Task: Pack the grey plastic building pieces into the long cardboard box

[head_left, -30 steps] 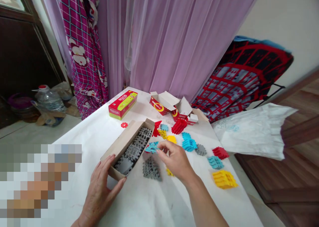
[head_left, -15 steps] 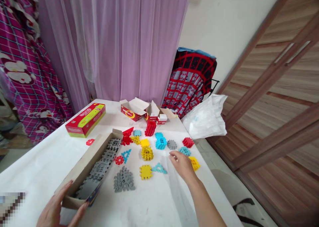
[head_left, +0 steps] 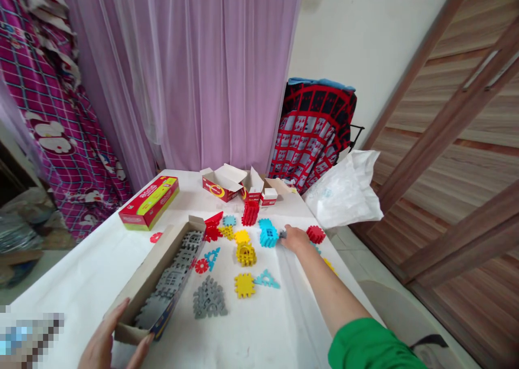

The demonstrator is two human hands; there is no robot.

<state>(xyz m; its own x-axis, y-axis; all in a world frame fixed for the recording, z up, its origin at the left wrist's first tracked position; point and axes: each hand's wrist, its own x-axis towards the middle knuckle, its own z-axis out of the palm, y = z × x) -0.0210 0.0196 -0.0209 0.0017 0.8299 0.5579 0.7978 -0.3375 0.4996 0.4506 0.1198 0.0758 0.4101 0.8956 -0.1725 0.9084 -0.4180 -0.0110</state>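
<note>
My left hand [head_left: 107,343] rests on the near end of a long cardboard box [head_left: 144,282] that holds a row of grey toothed plastic tiles [head_left: 172,280]. My right hand [head_left: 295,238] reaches far across the white table [head_left: 259,331] and covers a grey tile [head_left: 283,233] beside a blue block cluster [head_left: 268,234] and a red piece [head_left: 315,234]. Whether its fingers grip the tile is unclear. Closer to me lie a grey triangular assembly [head_left: 209,298], a yellow square tile [head_left: 244,284], a blue triangle [head_left: 266,279] and a yellow cube [head_left: 246,253].
A closed red and yellow box [head_left: 149,202] lies at the far left, with opened red boxes [head_left: 223,182] at the back. A white plastic bag [head_left: 344,193] hangs off the right edge. Purple curtains [head_left: 211,72] and a red chair cover [head_left: 314,131] stand behind.
My right hand has gone from the middle of the table out to the far pieces by the blue cluster. The view swung right, then tipped slightly. My left hand stays on the box.
</note>
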